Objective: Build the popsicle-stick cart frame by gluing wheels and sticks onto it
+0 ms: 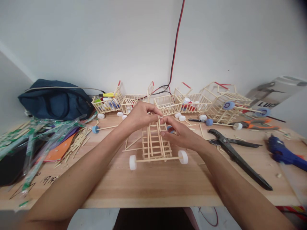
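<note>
A small cart frame (155,143) built from thin wooden sticks stands on the table in front of me. A stick axle with two white bottle-cap wheels (132,162) runs across its near end. My left hand (141,116) reaches over the far end, thumb and fingers closed on the stick frame there. Beside it my right hand (178,132) pinches the same far end from the right. The exact spot between the fingertips is partly hidden. A blue cap wheel (170,129) shows behind my right hand.
Several stick carts (168,104) with red handles line the wall. At right lie black pliers (236,156) and a blue glue gun (285,152). At left are a blue bag (56,100), loose sticks (76,143), plastic wrappers (31,153) and an orange sheet (59,150).
</note>
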`<control>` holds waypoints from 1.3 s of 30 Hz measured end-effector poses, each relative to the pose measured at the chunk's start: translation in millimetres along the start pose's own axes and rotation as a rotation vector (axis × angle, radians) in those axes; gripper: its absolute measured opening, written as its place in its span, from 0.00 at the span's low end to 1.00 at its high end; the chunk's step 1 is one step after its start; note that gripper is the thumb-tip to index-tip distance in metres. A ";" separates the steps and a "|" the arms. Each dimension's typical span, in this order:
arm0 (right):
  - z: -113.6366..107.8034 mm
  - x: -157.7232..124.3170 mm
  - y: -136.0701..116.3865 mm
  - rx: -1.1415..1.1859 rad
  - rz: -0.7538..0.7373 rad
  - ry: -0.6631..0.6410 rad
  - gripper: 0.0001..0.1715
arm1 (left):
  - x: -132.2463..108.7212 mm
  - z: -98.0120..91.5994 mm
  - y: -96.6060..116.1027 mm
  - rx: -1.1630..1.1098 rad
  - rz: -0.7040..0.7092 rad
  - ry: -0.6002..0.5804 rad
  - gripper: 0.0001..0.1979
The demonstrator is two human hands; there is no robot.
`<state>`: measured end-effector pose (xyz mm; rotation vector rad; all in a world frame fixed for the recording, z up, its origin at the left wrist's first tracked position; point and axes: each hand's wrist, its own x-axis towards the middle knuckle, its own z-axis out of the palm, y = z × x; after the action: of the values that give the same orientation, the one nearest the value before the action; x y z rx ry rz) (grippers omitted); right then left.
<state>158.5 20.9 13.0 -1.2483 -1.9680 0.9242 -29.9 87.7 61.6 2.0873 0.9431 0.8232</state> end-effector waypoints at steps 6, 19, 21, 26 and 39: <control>-0.2 0.1 -0.1 0.004 0.006 0.003 0.16 | 0.4 0.2 0.6 -0.010 0.000 -0.003 0.08; -0.7 -0.1 -0.1 0.003 -0.005 -0.002 0.16 | 0.4 -0.5 -0.4 -0.012 0.006 -0.006 0.08; -0.7 -0.2 -0.8 0.006 -0.006 0.002 0.16 | 0.4 0.1 -1.0 -0.018 0.009 -0.007 0.08; -0.3 -0.5 -2.0 0.000 0.003 0.009 0.16 | 1.1 0.9 -2.1 -0.030 0.024 -0.004 0.07; -0.2 0.3 1.2 0.006 -0.004 0.008 0.17 | 0.1 1.1 -0.9 -0.046 0.010 0.000 0.11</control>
<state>159.1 21.6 12.1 -1.2422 -1.9599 0.9214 -29.3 87.8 60.3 2.0539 0.9059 0.8428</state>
